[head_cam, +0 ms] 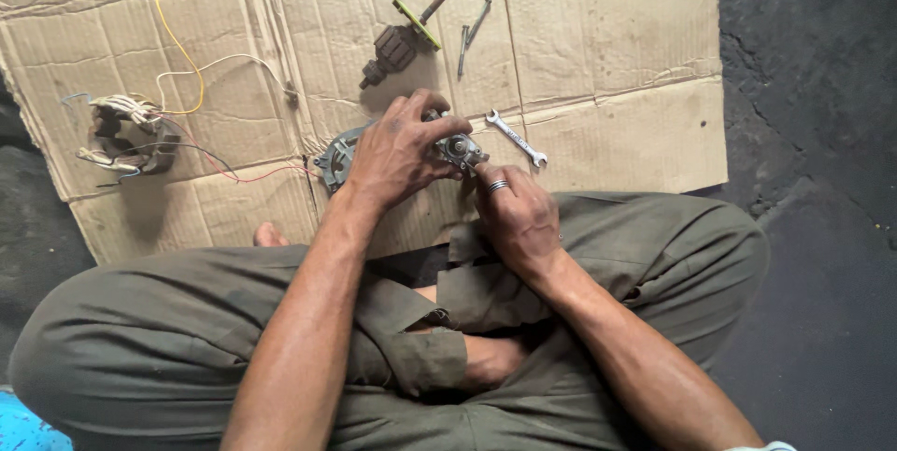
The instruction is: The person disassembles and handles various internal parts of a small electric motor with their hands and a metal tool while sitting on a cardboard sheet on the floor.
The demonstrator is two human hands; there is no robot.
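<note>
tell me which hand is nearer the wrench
Right. The right hand sits just below the wrench on the cardboard, fingertips close to it. The left hand grips the motor housing, farther left.

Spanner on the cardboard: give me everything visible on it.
The spanner is a small double open-ended one in bright, silvery metal, with a slim shank. It lies flat and diagonal on the cardboard, one end toward upper left, the other toward lower right. Nothing touches it; the right hand is just below it.
</note>
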